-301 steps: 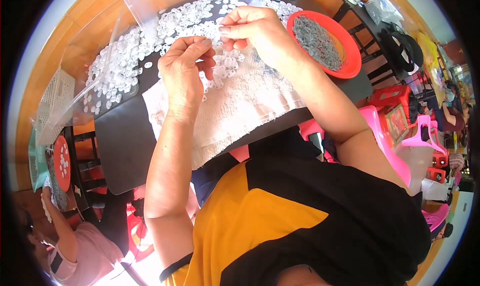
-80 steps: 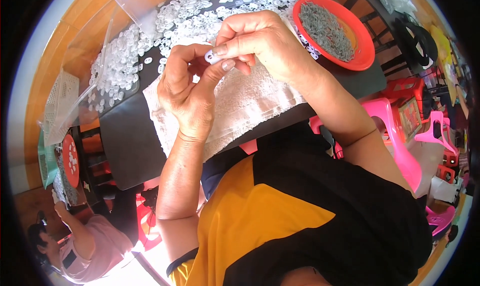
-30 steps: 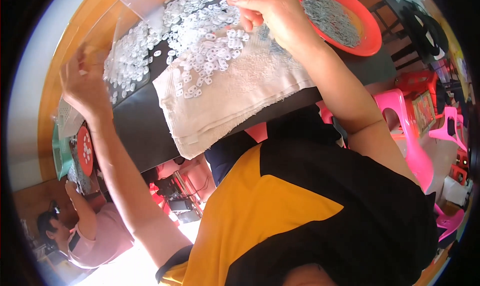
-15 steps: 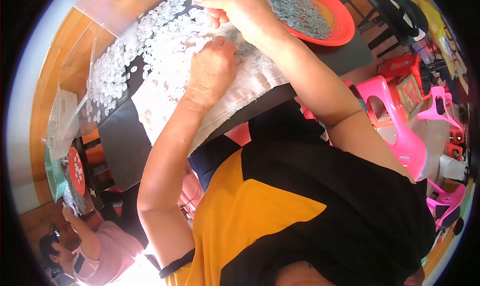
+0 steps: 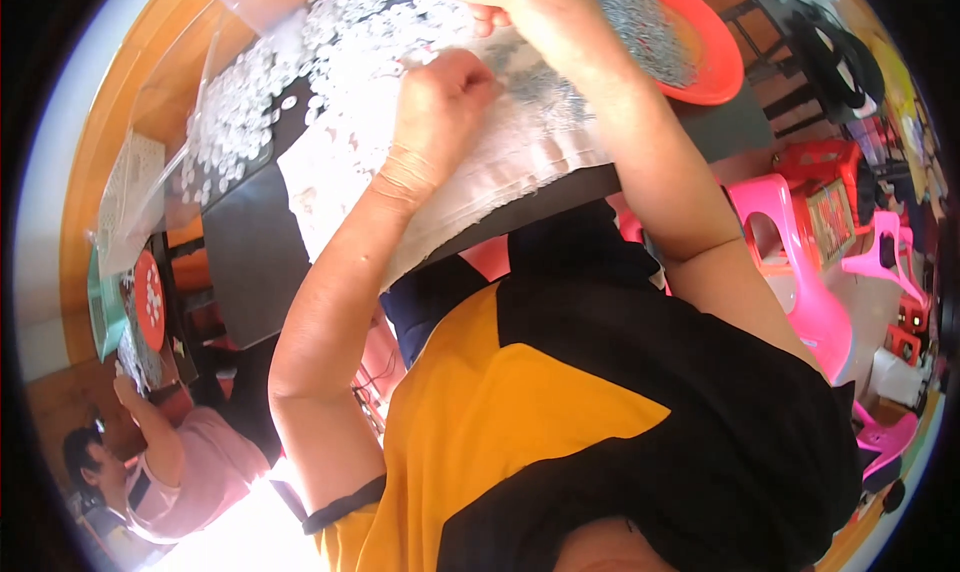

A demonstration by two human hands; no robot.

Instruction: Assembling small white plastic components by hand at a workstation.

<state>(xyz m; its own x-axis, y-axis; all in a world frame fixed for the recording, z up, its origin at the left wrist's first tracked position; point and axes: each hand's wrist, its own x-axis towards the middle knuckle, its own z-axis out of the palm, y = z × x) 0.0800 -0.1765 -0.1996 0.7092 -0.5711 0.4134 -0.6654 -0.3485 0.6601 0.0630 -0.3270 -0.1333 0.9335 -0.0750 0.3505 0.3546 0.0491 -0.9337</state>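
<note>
My left hand (image 5: 438,104) is just above a white cloth (image 5: 350,162) laid over a dark table. Its fingers are curled inward, and whatever they may hold is hidden. Farther off and to the right, my right hand (image 5: 540,12) has its thumb and fingertips drawn together at the upper picture edge; I cannot make out anything between them. Many small whitish, translucent oval plastic pieces (image 5: 240,97) are spread beyond the cloth and to its left. Thin grey metal pins (image 5: 545,97) lie on the cloth beneath my right forearm, and more fill a red tray (image 5: 722,72).
The table's dark edge (image 5: 255,272) runs along my near side. A clear plastic sheet or panel (image 5: 185,132) stands at the left. Lower left, another person (image 5: 200,467) sits by a red plate (image 5: 150,302) of similar pieces. Pink plastic stools (image 5: 800,282) stand right.
The whole view has shifted, with the tray now farther right. My left hand has turned and moved slightly away from me. My right hand is a little farther up.
</note>
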